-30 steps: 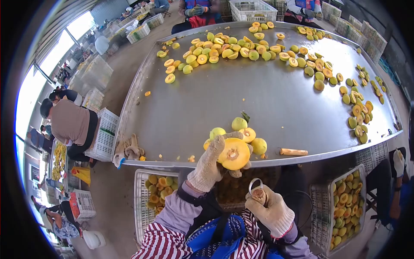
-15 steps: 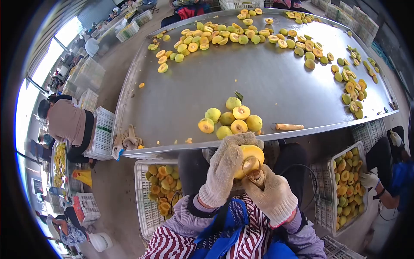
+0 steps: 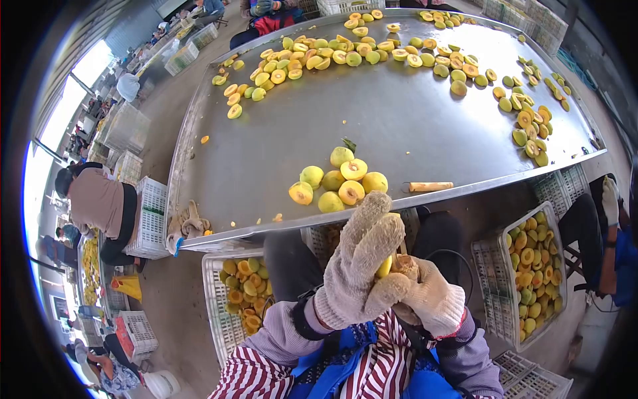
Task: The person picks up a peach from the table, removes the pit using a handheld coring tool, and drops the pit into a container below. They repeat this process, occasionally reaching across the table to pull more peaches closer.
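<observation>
My left hand (image 3: 362, 263), in a pale knit glove, is wrapped round a yellow fruit half (image 3: 385, 267), mostly hidden by the fingers. Close against it, my right hand (image 3: 430, 296), gloved too, grips a tool with a wooden handle (image 3: 404, 267); its working end is largely hidden by the left hand. Just beyond the hands, a small group of whole and halved yellow-green fruits (image 3: 353, 169) lies near the edge of the metal table (image 3: 279, 159). Right of that group rests another wooden-handled tool (image 3: 430, 187).
More fruit halves (image 3: 319, 53) line the table's far and right sides. Fruit-filled crates stand below left (image 3: 214, 286) and right (image 3: 495, 299). Gloves (image 3: 188, 223) lie at the table's left corner. A co-worker (image 3: 103, 199) sits at left; another's sleeve (image 3: 625, 266) shows at right.
My left hand has turned and now covers most of the fruit, which showed its cut face before. The tool's looped end has gone out of sight. The whole view has shifted slightly.
</observation>
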`<state>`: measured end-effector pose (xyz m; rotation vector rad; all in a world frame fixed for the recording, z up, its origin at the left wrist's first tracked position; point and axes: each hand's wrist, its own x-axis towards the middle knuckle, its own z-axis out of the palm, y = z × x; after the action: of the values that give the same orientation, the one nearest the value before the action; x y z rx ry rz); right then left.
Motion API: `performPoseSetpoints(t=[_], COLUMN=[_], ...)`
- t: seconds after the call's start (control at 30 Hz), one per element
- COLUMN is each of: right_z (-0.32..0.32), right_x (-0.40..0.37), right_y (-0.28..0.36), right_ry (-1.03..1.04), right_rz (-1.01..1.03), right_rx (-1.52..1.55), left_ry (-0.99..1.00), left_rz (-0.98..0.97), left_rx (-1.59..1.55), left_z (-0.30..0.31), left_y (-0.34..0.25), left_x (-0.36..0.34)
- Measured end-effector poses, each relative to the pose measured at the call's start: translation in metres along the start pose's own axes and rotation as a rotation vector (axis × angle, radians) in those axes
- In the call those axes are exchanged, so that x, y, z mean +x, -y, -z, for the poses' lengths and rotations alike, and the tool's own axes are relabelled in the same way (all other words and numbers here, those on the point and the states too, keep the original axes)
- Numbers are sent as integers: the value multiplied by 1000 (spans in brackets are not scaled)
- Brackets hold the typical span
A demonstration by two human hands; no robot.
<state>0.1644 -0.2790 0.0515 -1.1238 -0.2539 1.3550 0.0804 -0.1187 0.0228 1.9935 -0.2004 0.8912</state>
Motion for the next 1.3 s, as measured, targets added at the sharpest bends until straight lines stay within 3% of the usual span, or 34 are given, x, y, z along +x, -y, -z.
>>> performPoseSetpoints(t=[0.03,0.07,0.1,0.17,0.23,0.3,0.37,0.43,0.47,0.5,0.57,0.63,0.7,0.8,1.07,1.13,1.2,1.23,1.3], right_z=[0,-4,-5,-2,-1,8,10,7,7,6,-1,-7,-17,-18,-15,-15,-18,-18,-14], right_x=[3,5,8,14,14,17,15,14,15,14,11,7,7,13,19,18,11,8,1], right_y=[-2,-5,-7,-13,-17,-23,-15,-11,-13,-15,-17,-22,-19,-27,-43,-43,-32,-24,-9], right_ry=[-1,-101,-200,-256,-426,-449,-501,-495,-493,-490,-495,-409,-365,-357,-338,-316,-139,-141,-7], right_rz=[5,36,66,125,303,339,354,376,422,469,435,305,274,392,485,513,225,227,-139], right_rx=[0,-38,-77,-211,-602,-525,-611,-568,-614,-661,-664,-728,-693,-845,-759,-681,-359,-360,-176], left_ry=[20,57,60,-6,2,8,38,66,52,49,-214,-278,-388,-387,-327,-361,-272,-185,-206], left_rz=[-11,135,137,565,633,818,821,1075,1096,1099,994,950,863,839,584,386,326,267,293], left_rx=[21,-90,-92,-613,-645,-716,-623,-874,-803,-803,-947,-900,-1065,-978,-945,-653,-559,-459,-407], left_z=[-2,1,0,0,4,6,12,21,18,15,9,6,4,-2,-10,-17,-7,-3,-2], left_y=[-1,-3,-4,-6,-6,-4,-3,-4,-1,-1,-3,-7,-3,-8,-14,-18,-5,-1,-8], left_x=[1,-1,-2,-1,-6,-13,-16,-15,-18,-18,-17,-14,-18,-16,-27,-27,-28,-29,-22])
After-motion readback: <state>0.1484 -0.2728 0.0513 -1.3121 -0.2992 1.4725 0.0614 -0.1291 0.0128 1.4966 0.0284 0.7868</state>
